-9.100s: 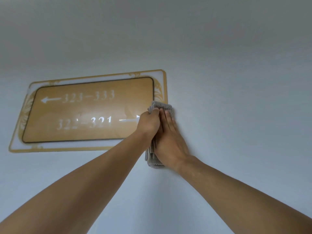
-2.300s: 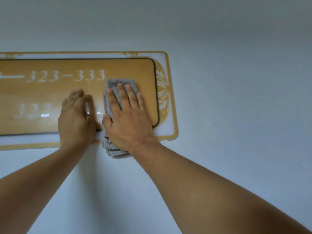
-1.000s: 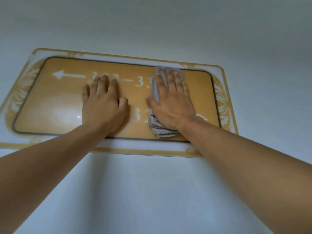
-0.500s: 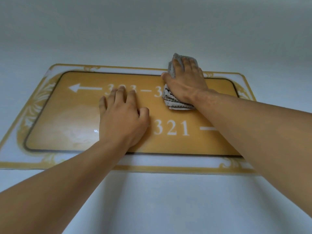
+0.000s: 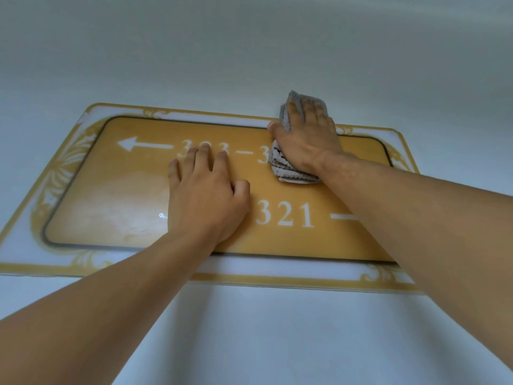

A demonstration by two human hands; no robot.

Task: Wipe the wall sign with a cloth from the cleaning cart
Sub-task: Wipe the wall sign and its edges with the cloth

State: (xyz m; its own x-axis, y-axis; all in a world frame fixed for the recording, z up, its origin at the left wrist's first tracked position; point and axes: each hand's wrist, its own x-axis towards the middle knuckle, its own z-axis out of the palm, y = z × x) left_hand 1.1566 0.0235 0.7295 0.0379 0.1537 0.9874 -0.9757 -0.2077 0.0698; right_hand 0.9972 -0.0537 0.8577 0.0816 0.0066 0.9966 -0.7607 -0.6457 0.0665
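Observation:
The wall sign [image 5: 111,190] is a golden panel with white room numbers and arrows, set in a clear frame with gold ornament. My right hand [image 5: 308,137] presses a folded grey cloth [image 5: 288,169] flat against the sign's upper edge, right of centre; the cloth's top sticks out over the frame onto the wall. My left hand [image 5: 205,195] lies flat on the middle of the panel with fingers straight, covering part of the numbers. My right forearm hides the sign's right end.
A plain white wall [image 5: 249,51] surrounds the sign on all sides. No cart or other object is in view.
My right hand has slid the cloth upward from the middle of the panel to its top edge. My left hand has stayed pressed on the panel's middle.

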